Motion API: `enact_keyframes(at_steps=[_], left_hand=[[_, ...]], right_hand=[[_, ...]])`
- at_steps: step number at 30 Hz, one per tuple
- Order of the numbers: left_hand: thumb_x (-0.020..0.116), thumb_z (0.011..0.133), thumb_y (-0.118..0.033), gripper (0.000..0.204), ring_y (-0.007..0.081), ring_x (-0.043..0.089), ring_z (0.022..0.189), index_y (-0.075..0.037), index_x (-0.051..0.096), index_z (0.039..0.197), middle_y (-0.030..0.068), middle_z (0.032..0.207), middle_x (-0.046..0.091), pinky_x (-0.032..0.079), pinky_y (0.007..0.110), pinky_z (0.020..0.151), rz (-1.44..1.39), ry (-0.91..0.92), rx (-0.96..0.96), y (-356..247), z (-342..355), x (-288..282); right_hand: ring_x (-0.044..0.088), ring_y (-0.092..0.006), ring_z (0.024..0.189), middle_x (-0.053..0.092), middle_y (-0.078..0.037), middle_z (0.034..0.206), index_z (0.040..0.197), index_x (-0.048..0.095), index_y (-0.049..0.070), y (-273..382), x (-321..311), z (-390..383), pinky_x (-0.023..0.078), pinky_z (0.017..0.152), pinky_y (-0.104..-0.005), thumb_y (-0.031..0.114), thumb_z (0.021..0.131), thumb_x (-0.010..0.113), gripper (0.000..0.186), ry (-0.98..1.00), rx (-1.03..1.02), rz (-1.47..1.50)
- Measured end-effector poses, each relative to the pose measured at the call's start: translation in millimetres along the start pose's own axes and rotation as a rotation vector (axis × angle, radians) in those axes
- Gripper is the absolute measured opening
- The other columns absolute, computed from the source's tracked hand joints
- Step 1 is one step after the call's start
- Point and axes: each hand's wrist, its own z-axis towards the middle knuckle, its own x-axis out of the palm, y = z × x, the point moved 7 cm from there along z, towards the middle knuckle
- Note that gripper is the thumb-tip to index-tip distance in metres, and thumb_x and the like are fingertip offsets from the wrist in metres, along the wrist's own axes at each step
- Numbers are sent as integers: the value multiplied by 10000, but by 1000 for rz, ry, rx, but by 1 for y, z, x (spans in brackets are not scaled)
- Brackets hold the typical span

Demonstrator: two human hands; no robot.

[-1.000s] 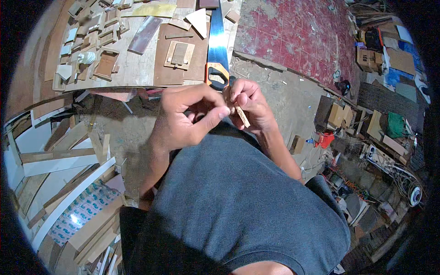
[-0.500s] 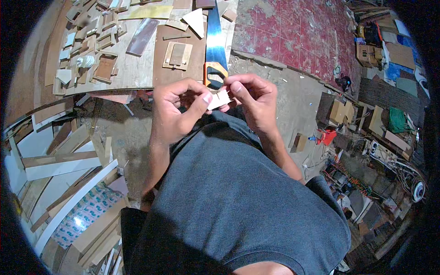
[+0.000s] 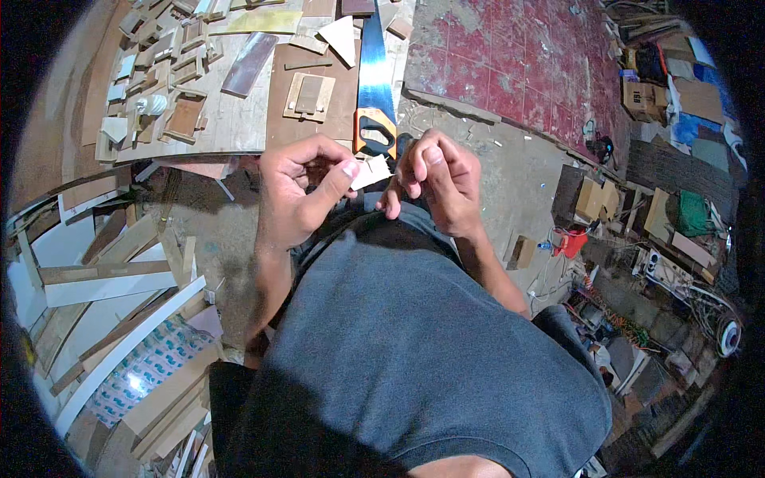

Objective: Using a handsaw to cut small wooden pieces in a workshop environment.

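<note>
A small flat piece of pale wood [image 3: 370,173] with a rough, splintered right edge is pinched between the thumb and fingers of my left hand [image 3: 296,190], in front of my shirt. Just to its right is my right hand [image 3: 448,182], apart from the wood, thumb pressed to curled fingers; whatever they may hold is too small to make out. Beyond both hands lies a handsaw [image 3: 377,76] with an orange and black handle, its grip reaching the near edge of the worktable [image 3: 231,142].
Small wooden frames and offcuts [image 3: 185,115] crowd the table's left side, near a white spiral bulb [image 3: 151,104]. A square wooden piece [image 3: 309,96] lies left of the saw. Boards [image 3: 111,279] are stacked at lower left. A red-tiled slab [image 3: 510,72] stands right, with clutter [image 3: 637,319] beyond.
My right hand has drawn away from the wood's splintered edge, its fingers curling in. My left hand has shifted slightly left, still holding the piece.
</note>
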Motion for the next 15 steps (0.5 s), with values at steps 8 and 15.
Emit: enact_keyframes(at_steps=[8,15], left_hand=[[656,900,-66,110,72,608,642,38,657,864,65,769,663,486,203,589,13,-26,-8,0,1,11],[652,906,-72,119,65,593,629,40,649,864,60,776,657,485,198,569,-3,-76,17,-5,4,13]], right_hand=[[620,-207,492,588,-155,630,642,515,-37,28,-10,-2,557,490,-354,125,1014,450,411,-19,-175,-398],[713,-216,743,710,-229,901,821,697,-72,54,-16,2,578,561,-303,-90,753,742,84,67,-484,-558]])
